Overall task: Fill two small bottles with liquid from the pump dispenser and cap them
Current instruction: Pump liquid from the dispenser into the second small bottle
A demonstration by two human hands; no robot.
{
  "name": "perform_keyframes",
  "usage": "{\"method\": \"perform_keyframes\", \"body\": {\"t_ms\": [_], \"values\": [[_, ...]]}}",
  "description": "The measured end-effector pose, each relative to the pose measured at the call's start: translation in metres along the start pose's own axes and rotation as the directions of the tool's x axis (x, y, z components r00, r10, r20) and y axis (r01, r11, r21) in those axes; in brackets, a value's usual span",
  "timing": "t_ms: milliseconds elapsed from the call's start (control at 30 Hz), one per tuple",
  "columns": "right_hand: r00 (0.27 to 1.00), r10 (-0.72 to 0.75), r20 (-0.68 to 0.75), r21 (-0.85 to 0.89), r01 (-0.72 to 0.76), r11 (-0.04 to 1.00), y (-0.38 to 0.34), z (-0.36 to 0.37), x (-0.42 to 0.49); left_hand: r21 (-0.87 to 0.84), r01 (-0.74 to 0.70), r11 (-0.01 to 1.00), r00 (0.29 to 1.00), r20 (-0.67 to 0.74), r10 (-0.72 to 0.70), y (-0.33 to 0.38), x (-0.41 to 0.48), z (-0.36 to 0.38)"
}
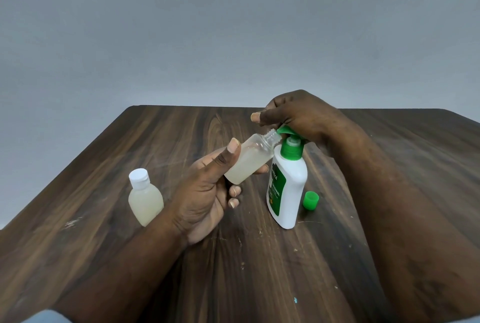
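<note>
Small bottle (pixel 246 160), uncapped and part full, sits tilted with its mouth at the pump dispenser (pixel 287 187) nozzle above the bench (pixel 104 239), left hand (pixel 207 193) pinching its body, right hand (pixel 298 117) curled over the pump head; probably light, slick, squeezable plastic, best held mid-body.

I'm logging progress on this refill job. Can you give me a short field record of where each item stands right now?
left hand: holds the uncapped small bottle tilted, mouth at the pump nozzle
uncapped small bottle: partly filled, pale liquid
right hand: on top of the pump dispenser head
capped small bottle: upright on the table, white cap on, pale liquid inside
green cap: loose on table, right of dispenser
progress: one bottle capped, second open at nozzle
</note>
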State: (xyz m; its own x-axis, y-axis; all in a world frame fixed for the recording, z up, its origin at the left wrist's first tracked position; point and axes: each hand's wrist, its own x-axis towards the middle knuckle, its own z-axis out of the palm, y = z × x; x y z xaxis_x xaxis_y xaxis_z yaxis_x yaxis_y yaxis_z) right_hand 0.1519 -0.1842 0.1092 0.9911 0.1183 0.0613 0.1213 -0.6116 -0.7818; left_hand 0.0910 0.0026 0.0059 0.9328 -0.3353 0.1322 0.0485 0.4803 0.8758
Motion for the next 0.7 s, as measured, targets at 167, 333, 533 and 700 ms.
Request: {"method": "perform_keyframes", "body": {"t_ms": [167, 333, 533, 700], "values": [[0.999, 0.014, 0.038, -0.008, -0.014, 1.0, 0.0007, 0.003, -0.0002, 0.012, -0.001, 1.0, 1.0, 0.002, 0.001, 0.0011, -0.0007, 0.0018], [0.999, 0.021, 0.027, 0.012, -0.021, 1.0, 0.002, 0.0043, -0.0008, 0.004, -0.001, 1.0, 1.0, -0.005, 0.001, 0.0007, -0.0004, 0.0017], [1.0, 0.009, 0.007, 0.038, -0.009, 0.999, 0.0003, -0.0003, -0.0009, 0.011, 0.009, 1.0, 1.0, -0.005, -0.009, 0.0006, -0.0007, 0.0019], [1.0, 0.022, 0.017, 0.014, -0.023, 1.0, 0.0015, 0.0029, 0.0001, 0.014, -0.005, 1.0, 1.0, -0.006, 0.006, 0.0002, 0.0003, 0.0019]]}}
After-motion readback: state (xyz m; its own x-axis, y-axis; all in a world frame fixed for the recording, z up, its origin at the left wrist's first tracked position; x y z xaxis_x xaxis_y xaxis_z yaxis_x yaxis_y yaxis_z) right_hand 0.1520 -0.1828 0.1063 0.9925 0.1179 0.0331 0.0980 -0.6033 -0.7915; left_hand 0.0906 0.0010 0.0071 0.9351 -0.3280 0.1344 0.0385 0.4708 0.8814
